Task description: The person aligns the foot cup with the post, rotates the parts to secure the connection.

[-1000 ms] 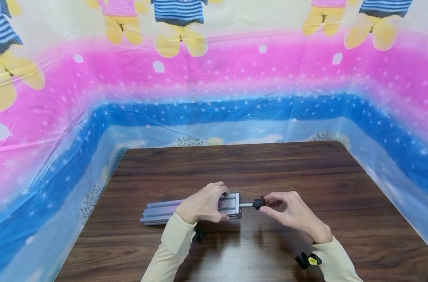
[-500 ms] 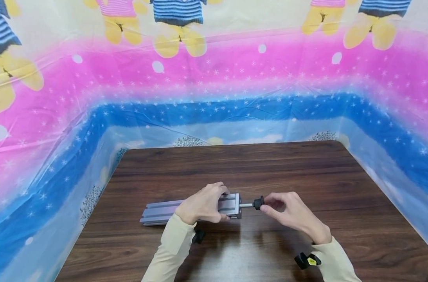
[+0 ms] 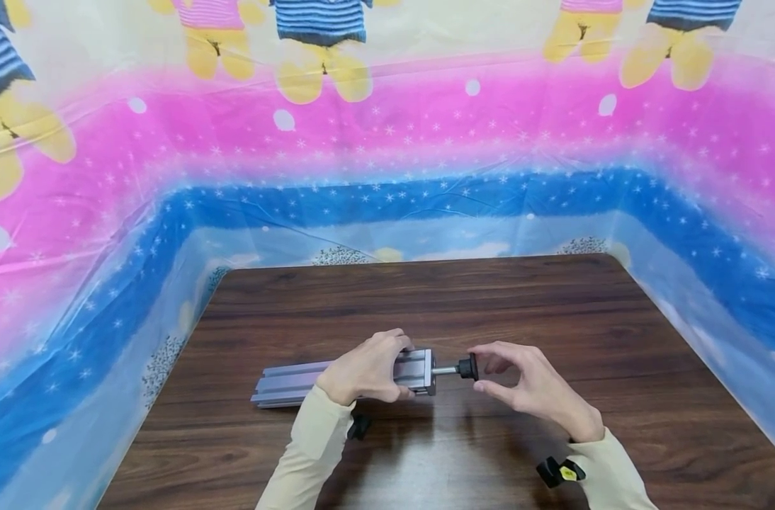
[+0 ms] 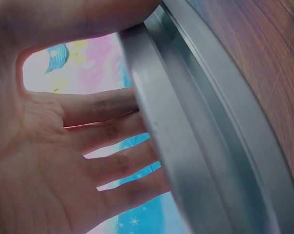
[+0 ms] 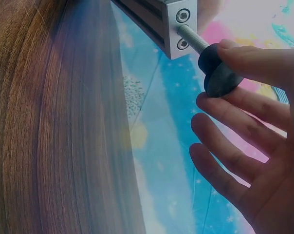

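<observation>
Left hand point(image 3: 368, 372) clamps the metal bar point(image 3: 285, 381) on the counter point(image 3: 489, 304); right hand's fingers point(image 5: 244, 61) loosely pinch the black knob point(image 3: 468, 367) — I'd keep turns straight.

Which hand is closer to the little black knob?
Right. The right hand has its fingertips on the black knob. The left hand grips the metal bar, a screw's length away from the knob.
</observation>
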The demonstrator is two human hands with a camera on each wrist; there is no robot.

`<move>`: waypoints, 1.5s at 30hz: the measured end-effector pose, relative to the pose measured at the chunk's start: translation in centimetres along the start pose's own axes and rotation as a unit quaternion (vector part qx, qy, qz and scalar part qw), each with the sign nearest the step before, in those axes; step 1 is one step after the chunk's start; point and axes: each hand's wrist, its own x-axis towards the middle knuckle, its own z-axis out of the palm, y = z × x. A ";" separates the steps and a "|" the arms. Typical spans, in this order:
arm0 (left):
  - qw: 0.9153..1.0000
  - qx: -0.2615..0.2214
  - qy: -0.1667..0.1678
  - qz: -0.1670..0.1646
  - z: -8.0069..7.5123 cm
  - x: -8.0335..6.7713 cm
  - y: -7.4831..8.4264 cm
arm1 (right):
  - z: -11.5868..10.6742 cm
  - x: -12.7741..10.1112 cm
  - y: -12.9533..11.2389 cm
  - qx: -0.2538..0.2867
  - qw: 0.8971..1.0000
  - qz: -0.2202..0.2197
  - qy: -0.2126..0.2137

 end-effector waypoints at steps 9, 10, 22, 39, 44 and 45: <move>1.000 0.006 0.001 -0.001 0.1 0.0 -0.1 | 0.2 0.1 0.2 0.000 1.000 0.016 -0.002; 1.000 0.005 0.001 -0.002 0.1 -0.1 0.0 | 0.2 0.1 0.3 0.002 1.000 0.020 -0.004; 1.000 -0.014 -0.004 -0.008 0.2 0.1 0.2 | 0.2 0.4 0.2 0.011 0.995 0.092 -0.033; 1.000 -0.008 -0.003 -0.006 0.1 -0.1 0.2 | 0.2 -0.1 0.3 -0.002 1.000 -0.016 0.005; 1.000 -0.008 -0.005 -0.016 -0.1 -0.2 0.2 | 0.4 0.2 0.1 -0.001 1.000 0.014 -0.001; 1.000 -0.007 -0.006 -0.017 -0.1 -0.2 0.2 | 0.4 0.3 0.1 -0.002 1.000 0.018 -0.002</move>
